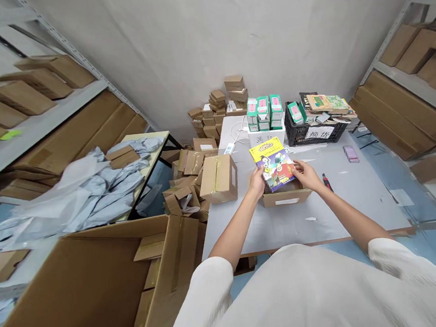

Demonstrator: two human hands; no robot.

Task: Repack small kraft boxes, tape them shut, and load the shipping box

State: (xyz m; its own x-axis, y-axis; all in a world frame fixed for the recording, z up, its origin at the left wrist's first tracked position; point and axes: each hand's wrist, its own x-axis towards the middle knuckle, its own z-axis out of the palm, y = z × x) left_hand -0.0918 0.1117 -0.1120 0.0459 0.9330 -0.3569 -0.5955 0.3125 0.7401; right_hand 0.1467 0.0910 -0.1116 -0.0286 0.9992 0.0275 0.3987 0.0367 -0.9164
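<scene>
Between my two hands is a colourful comic-style book with a yellow top and a purple lower part. It is tilted above a small open cardboard box that has a white label on its front. My left hand grips the book's left edge, fingers closed. At the right edge, my right hand pinches the same book between thumb and fingers. The book and hands hide most of the box's inside. A red and black box cutter lies on the table just right of my right hand.
A taped carton stands at the grey table's left edge. Behind are a white bin with green-and-pink boxes and a black crate of books. A large open carton stands at lower left; shelves line both sides.
</scene>
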